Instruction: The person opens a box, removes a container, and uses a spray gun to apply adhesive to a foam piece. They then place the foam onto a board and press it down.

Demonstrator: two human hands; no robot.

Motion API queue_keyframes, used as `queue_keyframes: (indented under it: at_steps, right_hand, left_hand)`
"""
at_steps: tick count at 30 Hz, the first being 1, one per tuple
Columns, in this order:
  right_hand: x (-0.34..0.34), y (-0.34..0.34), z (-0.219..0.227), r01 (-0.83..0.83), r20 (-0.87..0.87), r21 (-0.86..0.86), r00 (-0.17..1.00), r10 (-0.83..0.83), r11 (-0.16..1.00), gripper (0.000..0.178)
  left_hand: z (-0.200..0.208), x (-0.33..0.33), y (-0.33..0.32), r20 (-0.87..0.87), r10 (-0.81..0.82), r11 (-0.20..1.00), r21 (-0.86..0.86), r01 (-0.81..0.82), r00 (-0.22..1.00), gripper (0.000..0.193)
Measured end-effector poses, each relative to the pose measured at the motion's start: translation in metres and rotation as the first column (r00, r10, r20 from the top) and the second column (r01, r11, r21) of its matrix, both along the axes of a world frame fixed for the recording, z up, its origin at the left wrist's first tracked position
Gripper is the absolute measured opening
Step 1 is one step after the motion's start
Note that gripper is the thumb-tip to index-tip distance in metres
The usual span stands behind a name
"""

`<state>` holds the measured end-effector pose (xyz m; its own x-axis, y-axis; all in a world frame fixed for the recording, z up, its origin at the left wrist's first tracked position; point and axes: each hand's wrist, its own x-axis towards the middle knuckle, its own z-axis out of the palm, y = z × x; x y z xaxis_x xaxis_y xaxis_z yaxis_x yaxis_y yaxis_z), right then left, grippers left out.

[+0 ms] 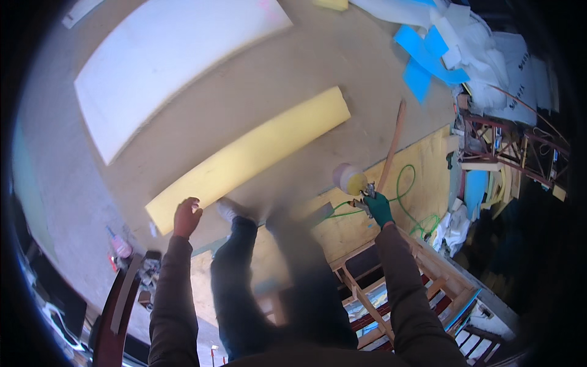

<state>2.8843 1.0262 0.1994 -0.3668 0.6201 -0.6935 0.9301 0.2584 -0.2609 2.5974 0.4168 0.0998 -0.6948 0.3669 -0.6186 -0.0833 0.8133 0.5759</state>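
My right hand (380, 208), in a green glove, is closed around the handle of a spray gun (369, 191). A rounded cup (350, 179), yellowish and pale pink, is attached to the gun. My bare left hand (186, 218) is over the near left end of a long yellow foam strip (254, 158). Its fingers are loosely bent, with a gap between thumb and fingertips; whether they touch the foam I cannot tell. Beyond the strip lies a large white foam sheet (174, 64) with a curved edge.
A green hose (400, 183) loops over a plywood board (422, 165) at the right. Near it lies a thin brown strip (393, 144). Blue foam offcuts (428, 58) and white bags (513, 73) are heaped far right. A wooden frame (361, 296) stands by my right forearm.
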Motion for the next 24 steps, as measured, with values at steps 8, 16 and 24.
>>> queue_keyframes:
  at_steps: [8,16,24]
  right_hand:
    - [0.005,0.040,-0.113,-0.183,0.038,0.243,0.983,0.179,0.953,0.030]
    - [-0.027,0.053,-0.173,0.336,-0.293,-0.007,0.900,-0.323,0.942,0.032]
    - [-0.028,0.115,-0.230,0.154,-0.349,0.101,0.931,-0.109,0.983,0.040]
  left_hand:
    - [-0.217,-0.036,0.103,-0.268,-0.390,0.896,-0.330,0.296,0.881,0.099]
    - [-0.281,-0.106,0.133,0.098,-0.471,0.861,-0.168,0.481,0.877,0.123]
    - [-0.122,-0.200,0.133,-0.043,-0.553,0.832,-0.074,0.549,0.832,0.081]
